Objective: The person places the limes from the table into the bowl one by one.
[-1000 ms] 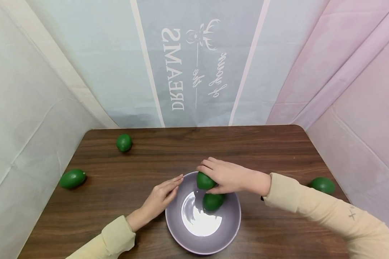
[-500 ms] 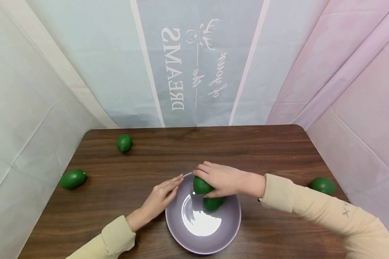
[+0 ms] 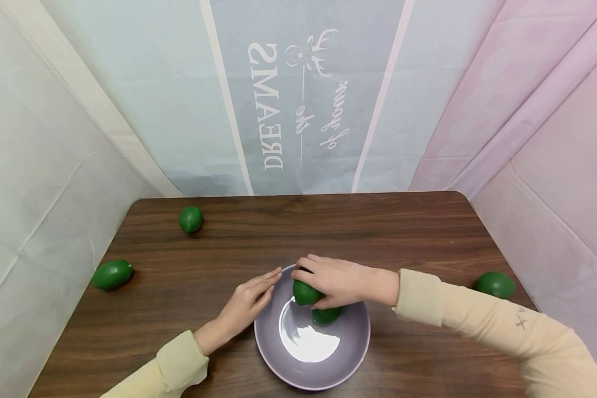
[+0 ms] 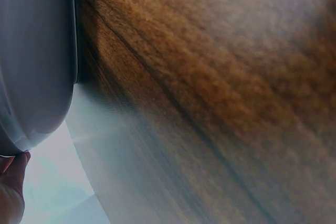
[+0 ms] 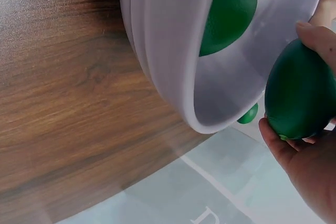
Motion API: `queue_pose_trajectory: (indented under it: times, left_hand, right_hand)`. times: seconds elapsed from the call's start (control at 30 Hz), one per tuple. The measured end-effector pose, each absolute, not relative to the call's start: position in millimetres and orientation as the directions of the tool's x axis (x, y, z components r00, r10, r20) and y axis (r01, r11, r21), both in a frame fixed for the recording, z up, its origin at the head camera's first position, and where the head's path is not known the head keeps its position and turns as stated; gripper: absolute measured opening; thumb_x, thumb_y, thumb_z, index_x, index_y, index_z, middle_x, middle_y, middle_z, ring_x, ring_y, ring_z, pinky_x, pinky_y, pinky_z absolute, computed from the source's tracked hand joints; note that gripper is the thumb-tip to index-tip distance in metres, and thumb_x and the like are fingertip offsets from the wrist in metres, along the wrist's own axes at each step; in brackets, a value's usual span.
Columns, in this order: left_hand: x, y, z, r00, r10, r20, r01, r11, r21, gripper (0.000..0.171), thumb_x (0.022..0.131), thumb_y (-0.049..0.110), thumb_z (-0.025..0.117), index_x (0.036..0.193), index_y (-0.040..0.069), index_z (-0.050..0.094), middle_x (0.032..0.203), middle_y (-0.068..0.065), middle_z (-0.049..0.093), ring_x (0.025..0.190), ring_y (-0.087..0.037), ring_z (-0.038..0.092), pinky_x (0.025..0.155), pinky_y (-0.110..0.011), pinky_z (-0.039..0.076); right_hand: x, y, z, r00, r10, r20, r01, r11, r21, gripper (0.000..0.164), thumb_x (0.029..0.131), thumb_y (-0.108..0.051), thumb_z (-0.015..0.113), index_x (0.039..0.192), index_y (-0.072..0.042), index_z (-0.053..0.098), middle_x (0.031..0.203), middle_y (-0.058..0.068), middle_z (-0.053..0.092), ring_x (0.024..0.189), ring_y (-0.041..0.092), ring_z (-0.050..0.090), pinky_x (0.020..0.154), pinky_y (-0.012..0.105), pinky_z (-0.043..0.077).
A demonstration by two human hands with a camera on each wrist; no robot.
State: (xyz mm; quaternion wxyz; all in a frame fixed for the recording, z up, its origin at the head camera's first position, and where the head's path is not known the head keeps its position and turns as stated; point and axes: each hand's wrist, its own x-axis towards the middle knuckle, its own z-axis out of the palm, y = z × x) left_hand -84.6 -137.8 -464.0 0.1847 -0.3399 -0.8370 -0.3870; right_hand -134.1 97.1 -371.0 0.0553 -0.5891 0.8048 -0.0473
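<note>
My right hand (image 3: 342,282) grips a green lime (image 3: 305,293) over the far part of a purple bowl (image 3: 283,362). In the right wrist view thumb and fingers wrap this lime (image 5: 299,93) from two sides, just above the bowl's rim. A second lime (image 3: 326,317) lies inside the bowl, partly covered by the right hand in the head view. With fingers nearly straight, my left hand (image 3: 244,301) rests against the bowl's left rim. The left wrist view has the bowl's outer wall (image 4: 37,51) with fingertips at its rim.
Two more limes lie on the left of the brown wooden table (image 3: 204,265): one lime (image 3: 191,219) near the back, another lime (image 3: 112,275) by the left edge. A further lime (image 3: 495,284) sits at the right edge, beyond the right sleeve. Fabric walls enclose the table.
The right hand has shifted left and a little nearer to me, carrying the lime further over the bowl. The left hand and the bowl have stayed in place.
</note>
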Motion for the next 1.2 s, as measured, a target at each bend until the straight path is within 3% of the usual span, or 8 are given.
queue_pose_trajectory:
  times: [0.53,0.9,1.2]
  left_hand:
    - [-83.6,-138.4,-464.8,-0.704,0.430,0.565,0.709,0.474,0.522,0.031,0.082,-0.004,0.059,0.113,-0.005,0.061,0.120,-0.016,0.059,0.108,-0.025,0.057,0.093,-0.012,0.039]
    - [-83.4,-138.1,-463.9,-0.707,0.431,0.561,0.706,0.472,0.528,0.031,0.083,-0.003,0.058,0.113,-0.005,0.061,0.120,-0.016,0.059,0.109,-0.025,0.057,0.094,-0.012,0.037]
    - [-83.2,-137.8,-463.8,-0.710,0.428,0.558,0.703,0.474,0.530,0.031,0.082,-0.004,0.059,0.113,-0.005,0.062,0.120,-0.015,0.059,0.108,-0.024,0.057,0.095,-0.011,0.037]
  right_hand:
    - [-130.3,93.4,-380.3,-0.264,-0.959,-0.106,-0.961,0.271,-0.054,0.065,0.076,-0.042,0.071,0.128,-0.012,0.048,0.121,0.007,0.044,0.104,0.018,0.047,0.088,0.023,0.045]
    - [-128.9,91.8,-386.2,-0.235,-0.968,-0.092,-0.972,0.236,-0.001,0.066,0.074,-0.046,0.071,0.128,-0.015,0.050,0.118,0.005,0.047,0.108,0.020,0.046,0.096,0.029,0.041]
    - [-125.8,89.8,-393.6,-0.219,-0.971,-0.094,-0.976,0.217,0.028,0.065,0.075,-0.044,0.070,0.130,-0.016,0.047,0.124,0.004,0.049,0.109,0.018,0.046,0.094,0.031,0.042]
